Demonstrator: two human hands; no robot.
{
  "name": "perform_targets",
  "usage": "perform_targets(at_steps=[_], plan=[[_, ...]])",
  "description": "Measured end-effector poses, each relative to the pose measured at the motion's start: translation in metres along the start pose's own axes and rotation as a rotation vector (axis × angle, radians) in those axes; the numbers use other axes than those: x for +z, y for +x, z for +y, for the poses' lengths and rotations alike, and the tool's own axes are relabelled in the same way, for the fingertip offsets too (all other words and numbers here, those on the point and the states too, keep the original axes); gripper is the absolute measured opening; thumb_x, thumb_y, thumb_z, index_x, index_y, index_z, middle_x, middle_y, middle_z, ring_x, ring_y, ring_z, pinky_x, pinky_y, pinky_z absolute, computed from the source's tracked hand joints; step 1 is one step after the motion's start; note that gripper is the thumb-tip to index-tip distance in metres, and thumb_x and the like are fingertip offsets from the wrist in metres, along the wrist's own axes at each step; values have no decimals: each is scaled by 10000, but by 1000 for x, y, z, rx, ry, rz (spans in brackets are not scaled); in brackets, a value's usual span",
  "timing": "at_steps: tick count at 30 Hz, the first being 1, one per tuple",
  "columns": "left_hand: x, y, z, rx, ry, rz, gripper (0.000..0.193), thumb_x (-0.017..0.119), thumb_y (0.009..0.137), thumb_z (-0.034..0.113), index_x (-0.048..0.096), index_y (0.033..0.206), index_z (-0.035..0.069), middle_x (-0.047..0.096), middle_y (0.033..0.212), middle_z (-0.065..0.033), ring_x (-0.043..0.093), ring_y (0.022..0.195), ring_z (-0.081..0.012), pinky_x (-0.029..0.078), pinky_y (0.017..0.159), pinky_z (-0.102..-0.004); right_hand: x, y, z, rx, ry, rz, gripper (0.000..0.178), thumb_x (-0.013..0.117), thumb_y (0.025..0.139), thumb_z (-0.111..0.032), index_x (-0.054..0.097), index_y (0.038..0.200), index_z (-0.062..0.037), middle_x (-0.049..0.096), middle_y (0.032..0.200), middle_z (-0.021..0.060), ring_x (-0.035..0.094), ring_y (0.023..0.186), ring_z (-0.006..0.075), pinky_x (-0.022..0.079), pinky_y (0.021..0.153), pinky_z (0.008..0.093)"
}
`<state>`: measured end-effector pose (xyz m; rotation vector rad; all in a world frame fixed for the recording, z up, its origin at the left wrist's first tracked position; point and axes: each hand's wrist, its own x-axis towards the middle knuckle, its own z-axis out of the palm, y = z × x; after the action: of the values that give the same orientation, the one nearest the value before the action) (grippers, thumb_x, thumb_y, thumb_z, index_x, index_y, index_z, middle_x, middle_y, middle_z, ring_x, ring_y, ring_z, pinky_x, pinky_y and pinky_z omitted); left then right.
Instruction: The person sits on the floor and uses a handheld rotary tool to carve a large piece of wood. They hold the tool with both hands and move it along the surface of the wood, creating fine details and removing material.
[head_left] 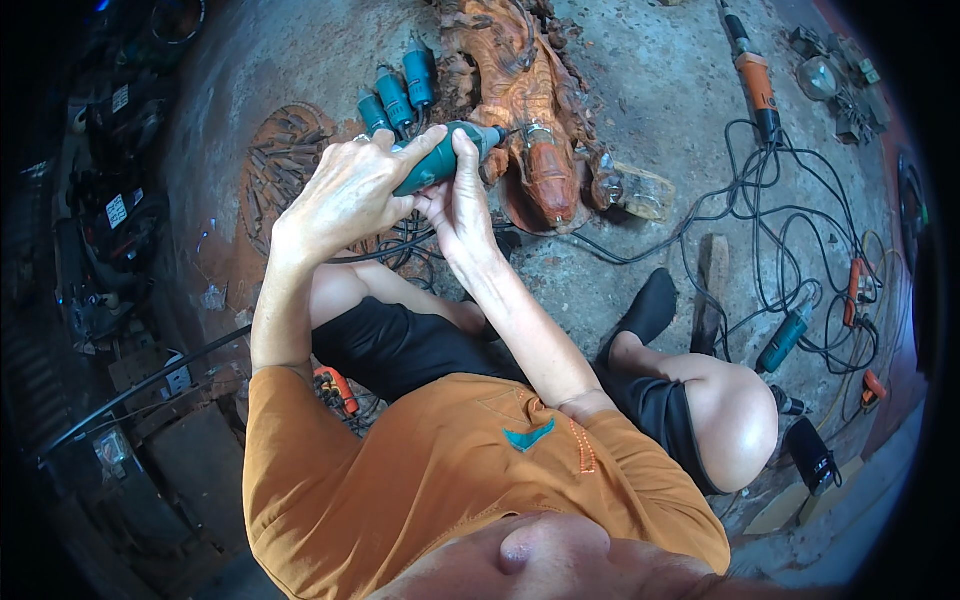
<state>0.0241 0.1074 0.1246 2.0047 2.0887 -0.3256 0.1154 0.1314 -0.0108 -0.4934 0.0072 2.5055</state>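
Note:
A teal electric die grinder (435, 165) is held between both my hands, its nose tilted up and to the right. My left hand (345, 190) wraps its rear and near side, with a finger laid along the body. My right hand (462, 205) supports it closer to the nose, thumb up along the side. The thin bit reaches toward a carved reddish-brown wood sculpture (505, 65) on the floor; whether it touches the wood cannot be made out. At the sculpture's near end is a rounded, smoother carved part (550, 185).
Several teal power tools (393, 95) stand behind my hands, beside a round tray of slender tools (285, 150). Black cables (760, 190) tangle at the right, near an orange grinder (757, 85) and another teal tool (783, 340). Wood blocks (645, 192) lie nearby. Motorcycles (115, 215) line the left.

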Motion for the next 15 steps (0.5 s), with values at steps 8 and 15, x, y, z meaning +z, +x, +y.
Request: perform_targets(at_steps=[8,15], plan=[[3,-3,0,35,-24,22,767,723,675,140,492,1405,167,613,827,-208,639,683,-360,514,616,-428,2,-4,7,-56,28,56,487,579,923,-529,510,1155,-106,616,1036,53,632,969,174,539,860,370],[1,-4,-1,51,-47,-1,744,744,686,154,512,1392,179,613,819,-198,636,671,-351,509,622,-425,-2,-5,16,-59,66,67,493,580,919,-535,500,1163,-114,619,1052,59,637,971,176,548,841,366]])
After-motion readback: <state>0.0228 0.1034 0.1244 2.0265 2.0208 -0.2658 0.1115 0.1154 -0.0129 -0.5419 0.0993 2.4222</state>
